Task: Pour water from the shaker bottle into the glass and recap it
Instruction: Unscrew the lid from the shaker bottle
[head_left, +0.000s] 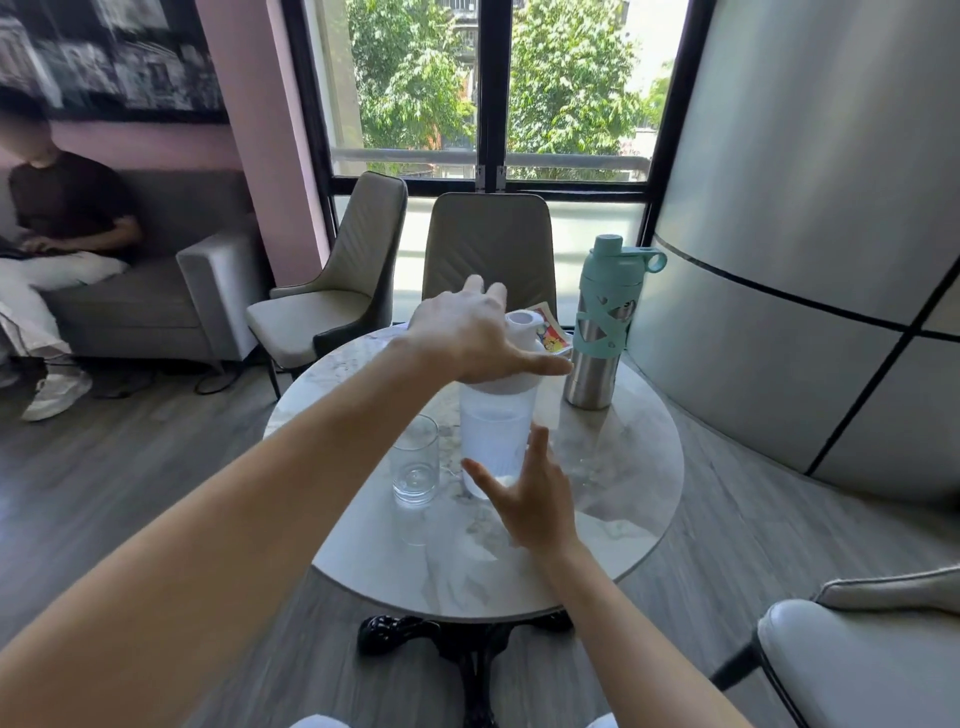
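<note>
A translucent white shaker bottle (496, 426) stands upright in the middle of the round marble table (613, 525), with water inside and its white lid on. My left hand (467, 338) hovers over the lid with fingers spread, hiding much of it; I cannot tell whether it touches. My right hand (530, 499) is open just in front of the bottle's lower part, fingers apart, holding nothing. A clear drinking glass (414, 462) stands just left of the bottle and looks empty.
A steel bottle with a teal cap and sleeve (597, 332) stands at the table's back right. A colourful printed item (553, 332) lies behind the shaker. Chairs (488, 249) stand beyond the table, another at the lower right. A person sits on a sofa at far left.
</note>
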